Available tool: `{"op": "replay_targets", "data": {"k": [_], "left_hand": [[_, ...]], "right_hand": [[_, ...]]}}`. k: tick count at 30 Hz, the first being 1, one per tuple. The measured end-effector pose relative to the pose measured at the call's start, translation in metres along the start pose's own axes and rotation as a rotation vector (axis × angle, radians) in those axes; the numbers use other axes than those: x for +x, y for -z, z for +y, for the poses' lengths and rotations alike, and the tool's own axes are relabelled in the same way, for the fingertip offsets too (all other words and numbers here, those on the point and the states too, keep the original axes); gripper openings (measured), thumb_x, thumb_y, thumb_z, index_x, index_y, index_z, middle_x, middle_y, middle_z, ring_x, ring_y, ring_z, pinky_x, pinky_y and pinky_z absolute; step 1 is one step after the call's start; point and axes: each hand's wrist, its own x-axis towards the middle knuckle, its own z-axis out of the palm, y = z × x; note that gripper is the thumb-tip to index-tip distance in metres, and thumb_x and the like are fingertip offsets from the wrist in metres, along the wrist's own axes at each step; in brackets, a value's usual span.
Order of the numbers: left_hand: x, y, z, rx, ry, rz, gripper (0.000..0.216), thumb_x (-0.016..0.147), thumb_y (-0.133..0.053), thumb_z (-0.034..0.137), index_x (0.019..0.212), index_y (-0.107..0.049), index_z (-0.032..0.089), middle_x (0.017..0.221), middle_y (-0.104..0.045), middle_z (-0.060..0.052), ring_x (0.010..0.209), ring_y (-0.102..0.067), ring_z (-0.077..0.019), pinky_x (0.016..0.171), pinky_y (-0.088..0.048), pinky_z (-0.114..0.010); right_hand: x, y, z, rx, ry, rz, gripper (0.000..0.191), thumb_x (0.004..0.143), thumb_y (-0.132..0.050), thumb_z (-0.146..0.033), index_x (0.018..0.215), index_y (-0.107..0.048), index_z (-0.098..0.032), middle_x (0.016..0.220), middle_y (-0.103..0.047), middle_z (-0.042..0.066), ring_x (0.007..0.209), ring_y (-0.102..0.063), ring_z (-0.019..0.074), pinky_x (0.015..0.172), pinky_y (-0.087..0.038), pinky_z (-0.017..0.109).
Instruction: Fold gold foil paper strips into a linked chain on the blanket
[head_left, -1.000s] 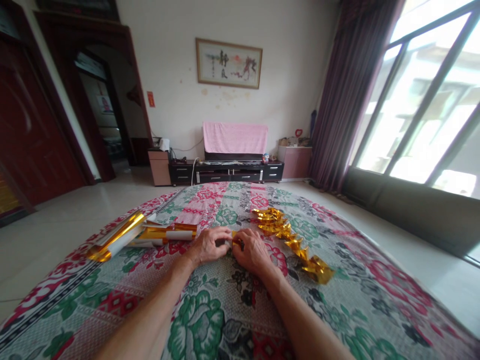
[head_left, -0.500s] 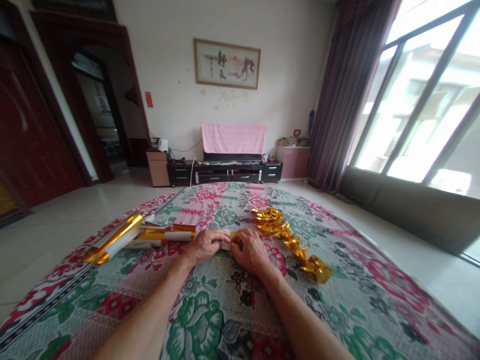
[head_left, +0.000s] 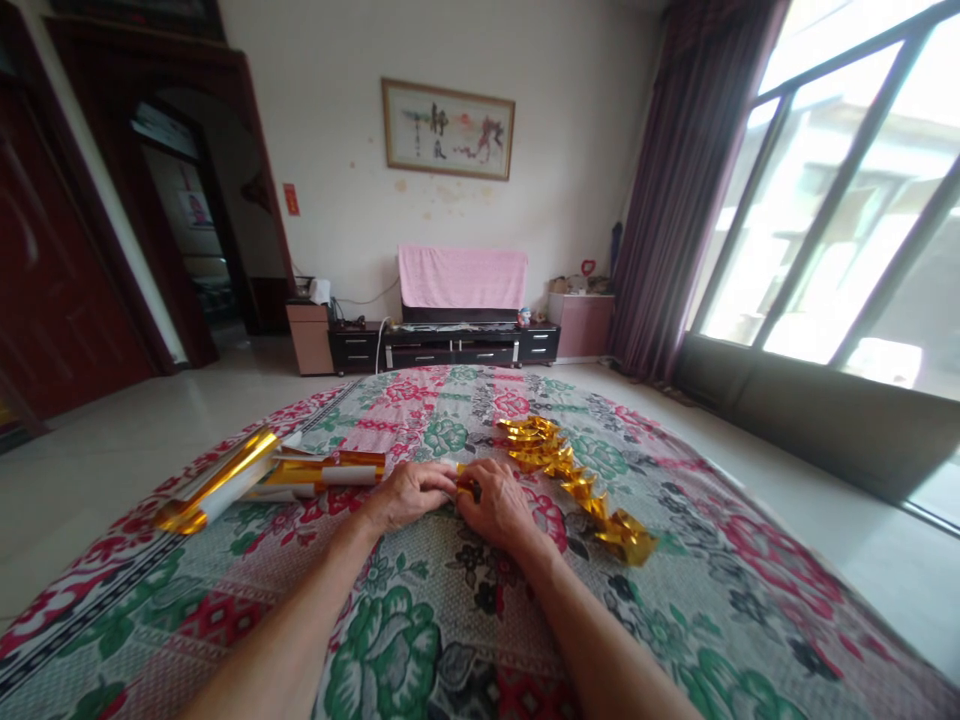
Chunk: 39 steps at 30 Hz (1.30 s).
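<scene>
Holding a small piece of gold paper (head_left: pixel 461 468) near the middle of the tabletop (head_left: pixel 457 610), with left hand (head_left: pixel 411 497) drawn narrow at its left end and right hand (head_left: pixel 496 502) curled over its right. Seems to run sideways from one hand to the other; cannot tell the full long axis, mostly hidden behind both hands. To the right, see a row of folded gold pieces (head_left: pixel 579 488), slanting from far left to near right. To the left, see a slanted gold-and-white roll (head_left: pixel 259 453), aimed toward near left, and just beside it flatter rolls (head_left: pixel 351 475) lying nearly crosswise. On the pale wall (head_left: pixel 570 120), find a framed picture (head_left: pixel 448 130) with dark brushed characters and a red slip (head_left: pixel 291 199), both too small to read surely. Over the tabletop, notice a cloth (head_left: pixel 675 560) flowered in pink, green and grey. Beyond, across a shiny floor (head_left: pixel 247 380), see a black cabinet (head_left: pixel 420 357), a draped pink towel (head_left: pixel 463 277), a purple curtain (head_left: pixel 675 200) and a bright window (head_left: pixel 847 200).
</scene>
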Motion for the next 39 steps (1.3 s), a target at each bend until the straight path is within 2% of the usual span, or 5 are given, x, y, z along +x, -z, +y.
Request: {"op": "replay_targets", "data": {"k": [10,18,22,28,39], "left_hand": [[0.001,0.003,0.008,0.049,0.069,0.008,0.022,0.068,-0.053,0.014,0.077,-0.072,0.018,0.087,-0.070,-0.002,0.087,-0.063,-0.0143,0.084,-0.047,-0.024],[0.001,0.003,0.006,0.090,0.150,0.006,0.023,0.072,-0.054,0.021,0.086,-0.071,0.018,0.089,-0.070,-0.002,0.083,-0.063,-0.0145,0.076,-0.047,-0.022],[0.002,0.002,0.008,0.050,0.118,0.021,0.024,0.070,-0.051,0.016,0.084,-0.071,0.017,0.090,-0.070,-0.002,0.085,-0.063,-0.0141,0.078,-0.046,-0.022],[0.001,0.001,0.010,0.148,0.203,-0.002,0.027,0.070,-0.048,0.016,0.084,-0.072,0.017,0.073,-0.070,0.001,0.064,-0.059,-0.0108,0.060,-0.044,-0.018],[0.001,-0.004,-0.005,0.111,0.235,0.121,0.028,0.070,-0.052,0.020,0.092,-0.069,0.016,0.072,-0.069,0.000,0.062,-0.059,-0.0110,0.058,-0.045,-0.019]], "right_hand": [[-0.001,0.000,0.001,-0.013,-0.025,-0.006,0.010,0.074,-0.057,-0.022,0.082,-0.063,-0.020,0.088,-0.060,0.004,0.086,-0.050,0.0173,0.079,-0.035,0.028],[-0.001,-0.002,0.002,-0.026,-0.025,-0.016,0.010,0.075,-0.057,-0.024,0.082,-0.062,-0.020,0.089,-0.058,0.004,0.085,-0.049,0.0168,0.077,-0.036,0.027],[0.000,-0.001,0.002,-0.025,-0.021,-0.017,0.010,0.076,-0.056,-0.026,0.081,-0.062,-0.020,0.089,-0.058,0.005,0.086,-0.050,0.0167,0.077,-0.036,0.027],[-0.001,0.000,0.001,-0.031,-0.031,-0.018,0.010,0.075,-0.057,-0.027,0.081,-0.062,-0.020,0.089,-0.059,0.005,0.086,-0.050,0.0170,0.077,-0.036,0.027],[0.000,-0.001,0.001,-0.005,-0.010,-0.021,0.010,0.073,-0.056,-0.020,0.081,-0.063,-0.020,0.087,-0.059,0.004,0.085,-0.050,0.0165,0.079,-0.035,0.027]]}}
